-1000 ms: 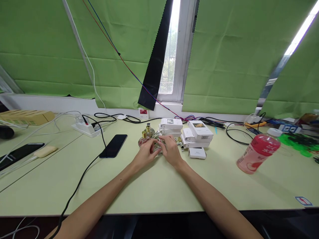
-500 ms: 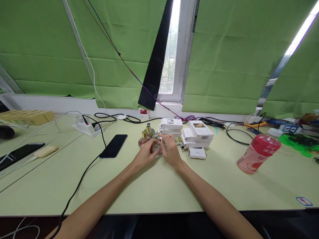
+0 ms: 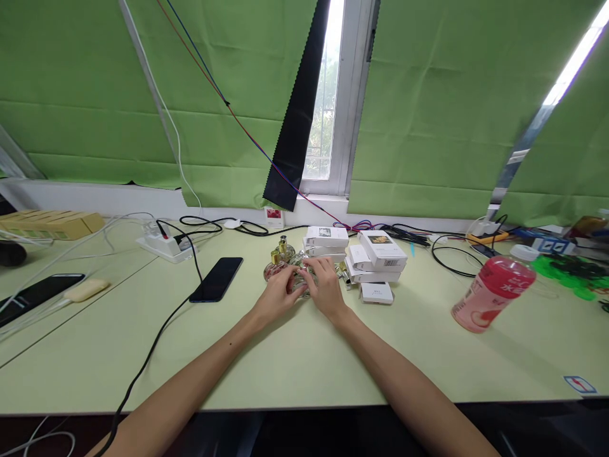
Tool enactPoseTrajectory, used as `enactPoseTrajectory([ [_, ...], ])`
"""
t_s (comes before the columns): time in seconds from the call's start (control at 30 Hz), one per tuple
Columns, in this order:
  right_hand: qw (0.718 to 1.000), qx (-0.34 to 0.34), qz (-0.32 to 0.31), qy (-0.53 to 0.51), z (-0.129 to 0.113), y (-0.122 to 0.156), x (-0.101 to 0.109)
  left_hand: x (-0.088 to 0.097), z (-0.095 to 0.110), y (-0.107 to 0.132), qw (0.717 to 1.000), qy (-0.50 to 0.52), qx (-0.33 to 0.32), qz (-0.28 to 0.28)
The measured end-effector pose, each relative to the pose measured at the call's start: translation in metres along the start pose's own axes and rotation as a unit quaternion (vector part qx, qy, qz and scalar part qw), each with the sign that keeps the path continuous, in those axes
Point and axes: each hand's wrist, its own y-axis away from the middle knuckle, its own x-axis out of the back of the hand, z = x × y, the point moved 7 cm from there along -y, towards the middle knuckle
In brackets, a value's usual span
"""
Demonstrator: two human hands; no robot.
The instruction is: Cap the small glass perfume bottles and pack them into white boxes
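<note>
My left hand (image 3: pixel 280 293) and my right hand (image 3: pixel 326 289) meet around a clear glass bottle (image 3: pixel 301 279), low over the table. Fingers of both hands curl around it from either side and hide most of it, so its top is hard to make out. Just behind and left of my left hand stand small glass perfume bottles with gold necks (image 3: pixel 283 247); one looks pinkish at the base. By my right fingers lie small gold and silver pieces (image 3: pixel 344 274), beside a stack of white boxes (image 3: pixel 375 254).
Another pair of white boxes (image 3: pixel 326 237) lies behind my hands. A dark phone (image 3: pixel 217 279) is on the left, with a black cable running past it to a power strip (image 3: pixel 166 246). A pink drink bottle (image 3: pixel 493 294) stands tilted-looking on the right. Cables (image 3: pixel 257 230) line the wall.
Almost nothing differs. Both hands stay around the glass bottle, with at most a slight shift of the fingers.
</note>
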Motion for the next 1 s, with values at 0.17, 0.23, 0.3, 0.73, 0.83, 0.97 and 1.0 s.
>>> enactPoseTrajectory([
  [0.17, 1.0, 0.019, 0.005, -0.014, -0.0067, 0.0002, 0.0034, 0.0, -0.0006, 0.0001, 1.0, -0.002, 0.005, -0.002],
  [0.23, 0.999, 0.029, -0.003, -0.019, -0.0086, 0.0003, 0.0029, -0.0002, -0.0011, 0.0002, 1.0, -0.002, 0.004, -0.002],
  [0.3, 0.999, 0.031, -0.015, -0.02, -0.0081, 0.0005, 0.0009, -0.0002, -0.0013, 0.0002, 1.0, -0.002, 0.002, -0.001],
  [0.73, 1.0, -0.007, 0.004, 0.0, 0.0008, -0.0003, -0.002, -0.0007, 0.0003, 0.0006, 1.0, 0.006, 0.003, -0.008],
  [0.83, 1.0, -0.014, 0.0, 0.0, -0.0006, -0.0005, -0.0008, -0.0012, -0.0006, 0.0006, 1.0, 0.006, 0.005, -0.012],
  [0.97, 1.0, 0.013, 0.004, -0.014, -0.0076, 0.0, 0.0027, -0.0008, -0.0013, 0.0006, 1.0, 0.001, 0.005, -0.009],
  [1.0, 1.0, 0.02, 0.001, -0.015, -0.0085, 0.0003, 0.0025, -0.0006, -0.0012, 0.0006, 1.0, 0.0, 0.006, -0.009],
])
